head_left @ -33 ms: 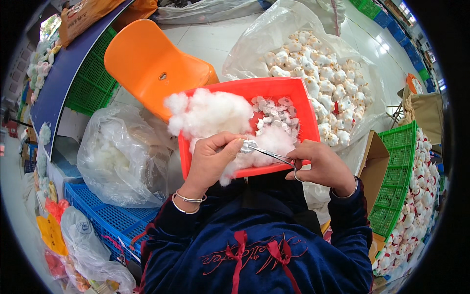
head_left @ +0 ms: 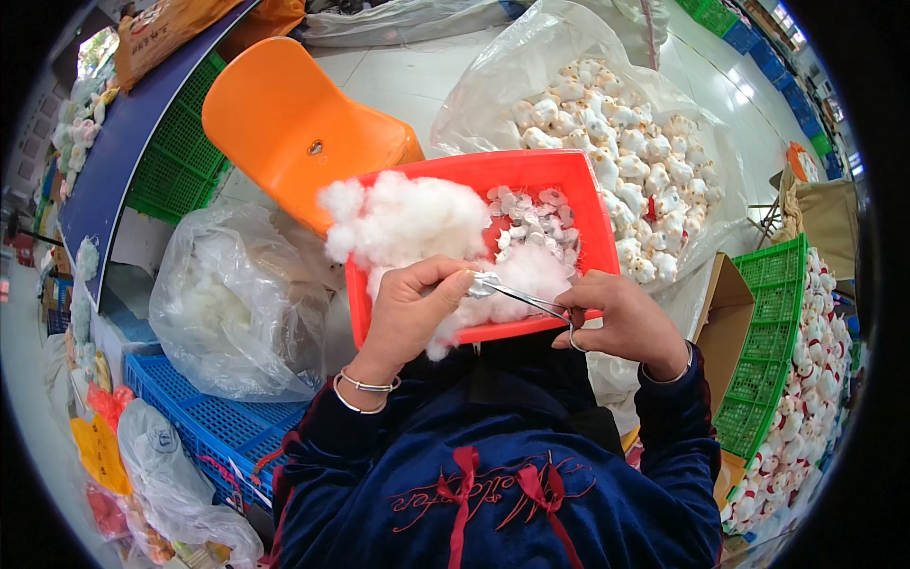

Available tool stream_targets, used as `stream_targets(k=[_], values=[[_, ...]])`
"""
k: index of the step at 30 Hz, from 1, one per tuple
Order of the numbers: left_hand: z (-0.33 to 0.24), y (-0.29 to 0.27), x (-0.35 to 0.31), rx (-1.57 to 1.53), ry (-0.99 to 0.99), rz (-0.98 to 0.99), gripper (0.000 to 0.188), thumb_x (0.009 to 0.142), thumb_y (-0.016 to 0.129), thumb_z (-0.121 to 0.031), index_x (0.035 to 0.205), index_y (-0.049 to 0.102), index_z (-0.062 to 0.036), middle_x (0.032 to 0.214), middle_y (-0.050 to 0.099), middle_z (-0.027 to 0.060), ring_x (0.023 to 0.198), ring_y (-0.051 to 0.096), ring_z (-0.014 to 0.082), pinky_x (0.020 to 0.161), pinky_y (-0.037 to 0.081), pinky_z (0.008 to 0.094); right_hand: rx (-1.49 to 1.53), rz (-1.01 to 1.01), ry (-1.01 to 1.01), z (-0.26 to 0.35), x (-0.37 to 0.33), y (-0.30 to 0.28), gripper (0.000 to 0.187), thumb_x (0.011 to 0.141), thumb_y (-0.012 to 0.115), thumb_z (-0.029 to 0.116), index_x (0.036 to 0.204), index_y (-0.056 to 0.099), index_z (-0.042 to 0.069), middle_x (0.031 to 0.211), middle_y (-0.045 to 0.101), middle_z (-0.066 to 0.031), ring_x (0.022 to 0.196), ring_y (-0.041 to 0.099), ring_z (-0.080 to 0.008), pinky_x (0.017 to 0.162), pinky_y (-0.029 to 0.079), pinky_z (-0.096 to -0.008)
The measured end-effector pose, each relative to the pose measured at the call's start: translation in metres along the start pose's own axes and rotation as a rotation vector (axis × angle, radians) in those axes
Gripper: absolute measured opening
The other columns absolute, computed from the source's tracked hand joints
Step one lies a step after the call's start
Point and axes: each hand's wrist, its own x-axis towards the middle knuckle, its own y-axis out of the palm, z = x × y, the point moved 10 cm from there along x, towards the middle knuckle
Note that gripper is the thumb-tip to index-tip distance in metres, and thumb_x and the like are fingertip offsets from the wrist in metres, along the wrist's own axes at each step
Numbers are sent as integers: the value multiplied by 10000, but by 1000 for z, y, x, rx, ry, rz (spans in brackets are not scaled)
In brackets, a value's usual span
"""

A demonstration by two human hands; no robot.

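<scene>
My left hand (head_left: pixel 417 308) pinches a small whitish fabric piece (head_left: pixel 482 284) between thumb and fingers. In my right hand (head_left: pixel 621 318) is a metal pair of forceps with finger loops (head_left: pixel 523 297), their tips at the fabric piece. Both hands are over the near edge of a red tray (head_left: pixel 603 228). A large heap of white stuffing (head_left: pixel 417 220) fills the tray's left side, and a smaller tuft of stuffing (head_left: pixel 533 270) lies beneath the forceps. Several small silvery-white pieces (head_left: pixel 533 220) are piled at the tray's far right.
Beyond the tray stands an orange chair (head_left: pixel 294 142). A clear bag of white plush toys (head_left: pixel 635 161) lies at the far right. On the left are a clear bag of stuffing (head_left: pixel 237 303) and a blue crate (head_left: pixel 204 408). A green crate (head_left: pixel 763 351) stands at right.
The small fabric piece has shifted very slightly at the forceps' tips. Both hands keep their places.
</scene>
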Motion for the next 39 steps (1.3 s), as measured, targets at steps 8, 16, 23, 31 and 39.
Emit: stream_targets(k=[8, 16, 23, 31, 39], values=[[-5, 5, 1, -7, 60, 48, 178, 1025, 688, -114, 1124, 766, 11, 894, 681, -39, 751, 518, 27, 665, 432, 196, 80, 25, 15, -1, 3, 8, 374, 764, 898, 229, 986, 710, -6, 770, 622, -107, 725, 616, -288, 678, 494, -388], [3, -6, 3, -192, 49, -125, 111, 977, 744, -85, 1054, 699, -19, 859, 668, -4, 719, 557, 51, 649, 432, 196, 227, 30, 127, -9, 6, 17, 439, 759, 926, 279, 975, 697, -26, 786, 638, -93, 754, 627, -215, 691, 503, -342], [-10, -9, -6, -26, 177, -184, 97, 982, 743, -72, 1040, 724, 3, 927, 704, -12, 817, 597, 36, 716, 483, 190, 317, 63, 166, -14, 4, 26, 494, 729, 942, 292, 1013, 707, -36, 850, 666, -92, 805, 637, -195, 735, 527, -326], [-35, 7, -16, 189, 397, -218, 56, 975, 708, 9, 1029, 718, 21, 949, 709, 28, 856, 615, 67, 760, 488, 210, 273, 3, 93, -11, 8, 24, 528, 708, 950, 314, 1028, 721, -39, 841, 662, -97, 792, 630, -191, 713, 515, -331], [-5, -15, -6, 13, 194, -196, 405, 978, 684, -38, 1358, 551, 5, 992, 729, 76, 858, 685, 101, 763, 544, 238, 242, 8, 95, -11, -1, 16, 369, 754, 917, 232, 966, 724, -1, 723, 597, -69, 687, 572, -182, 638, 458, -337]])
